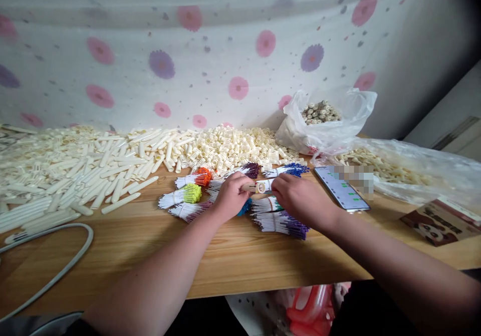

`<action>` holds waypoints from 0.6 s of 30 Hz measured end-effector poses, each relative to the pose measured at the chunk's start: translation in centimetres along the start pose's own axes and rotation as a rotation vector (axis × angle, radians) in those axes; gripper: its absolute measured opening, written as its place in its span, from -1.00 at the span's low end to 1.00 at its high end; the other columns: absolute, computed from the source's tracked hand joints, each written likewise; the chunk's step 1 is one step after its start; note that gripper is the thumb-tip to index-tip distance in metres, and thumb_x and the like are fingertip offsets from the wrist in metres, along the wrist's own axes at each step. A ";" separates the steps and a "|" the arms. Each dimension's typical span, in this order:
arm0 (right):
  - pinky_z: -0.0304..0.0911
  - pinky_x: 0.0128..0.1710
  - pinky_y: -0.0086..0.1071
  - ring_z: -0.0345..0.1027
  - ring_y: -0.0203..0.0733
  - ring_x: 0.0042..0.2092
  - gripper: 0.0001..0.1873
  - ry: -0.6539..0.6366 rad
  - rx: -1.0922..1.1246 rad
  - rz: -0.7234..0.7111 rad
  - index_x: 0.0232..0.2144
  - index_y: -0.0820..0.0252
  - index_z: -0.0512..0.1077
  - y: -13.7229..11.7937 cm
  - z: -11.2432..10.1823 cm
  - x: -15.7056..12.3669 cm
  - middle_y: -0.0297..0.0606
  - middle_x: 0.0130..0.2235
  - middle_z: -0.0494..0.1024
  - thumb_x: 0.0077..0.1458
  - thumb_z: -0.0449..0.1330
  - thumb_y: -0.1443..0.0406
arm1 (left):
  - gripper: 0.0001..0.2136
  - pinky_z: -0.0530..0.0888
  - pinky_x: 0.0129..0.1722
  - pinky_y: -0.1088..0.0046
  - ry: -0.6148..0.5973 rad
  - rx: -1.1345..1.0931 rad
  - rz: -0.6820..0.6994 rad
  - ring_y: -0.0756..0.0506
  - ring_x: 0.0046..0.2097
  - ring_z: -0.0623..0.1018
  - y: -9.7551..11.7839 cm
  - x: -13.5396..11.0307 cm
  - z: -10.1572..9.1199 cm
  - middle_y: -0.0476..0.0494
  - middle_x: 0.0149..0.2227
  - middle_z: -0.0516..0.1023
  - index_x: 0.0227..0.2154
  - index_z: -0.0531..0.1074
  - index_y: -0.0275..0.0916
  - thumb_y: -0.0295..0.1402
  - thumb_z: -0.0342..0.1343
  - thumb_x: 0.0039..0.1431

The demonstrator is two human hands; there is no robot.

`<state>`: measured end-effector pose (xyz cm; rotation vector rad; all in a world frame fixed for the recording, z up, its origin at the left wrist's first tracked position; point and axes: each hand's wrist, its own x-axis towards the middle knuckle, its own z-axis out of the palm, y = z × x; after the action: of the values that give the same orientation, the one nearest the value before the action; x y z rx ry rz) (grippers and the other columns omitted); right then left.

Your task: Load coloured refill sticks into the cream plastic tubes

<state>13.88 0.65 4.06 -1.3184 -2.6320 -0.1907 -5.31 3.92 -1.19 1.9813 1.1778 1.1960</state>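
Observation:
Over the middle of the table, my left hand (233, 193) pinches a cream plastic pen part (258, 188) with a round hollow opening. Close to its right end, the fingers of my right hand (296, 196) are pressed together; what they hold is hidden, though white sticks show beside them. Rubber-banded bundles of thin white pen refills with coloured tips lie around and under both hands: orange (195, 178), yellow (182, 196), blue (286, 170) and purple (281, 223), among others. Part of the bundles is covered by my hands.
Long cream pen barrels (112, 171) and short slotted pieces (236, 145) are heaped along the back. A plastic bag of metallic-looking tips (321, 111), another clear bag (391, 168), a phone (341, 188) and a small box (441, 222) stand right. A white cable (84, 248) curls left.

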 end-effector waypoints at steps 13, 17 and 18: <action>0.15 -0.45 -0.50 0.23 -0.37 -0.44 -0.95 0.183 0.918 0.147 -0.40 0.25 0.40 0.8 0.8 -4.2 -0.34 -0.45 0.41 0.04 0.13 0.41 | -0.80 0.28 -0.47 0.47 -0.302 -0.196 -0.137 -0.01 -0.49 0.36 4.0 -2.4 1.6 -0.02 -0.57 0.39 -0.58 0.42 -0.27 -0.27 0.16 0.04; 0.18 -0.46 -0.48 0.26 -0.38 -0.45 -0.85 0.138 1.336 0.238 -0.31 0.27 0.42 1.0 1.1 -4.2 -0.35 -0.45 0.43 0.01 0.20 0.32 | -0.76 0.30 -0.47 0.49 -0.258 -0.247 -0.138 0.01 -0.51 0.36 3.8 -2.4 1.7 0.00 -0.60 0.37 -0.61 0.38 -0.25 -0.25 0.13 0.07; 0.19 -0.45 -0.48 0.27 -0.38 -0.44 -0.84 0.132 1.408 0.254 -0.31 0.27 0.42 1.0 1.1 -4.3 -0.35 -0.44 0.45 0.00 0.21 0.31 | -0.76 0.31 -0.47 0.49 -0.249 -0.264 -0.138 0.01 -0.51 0.35 3.7 -2.4 1.7 0.01 -0.61 0.36 -0.62 0.38 -0.25 -0.25 0.13 0.08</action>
<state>17.04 -1.87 2.01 -0.9339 -1.6353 1.2745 -2.85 0.02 -0.06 1.7609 0.9607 0.9495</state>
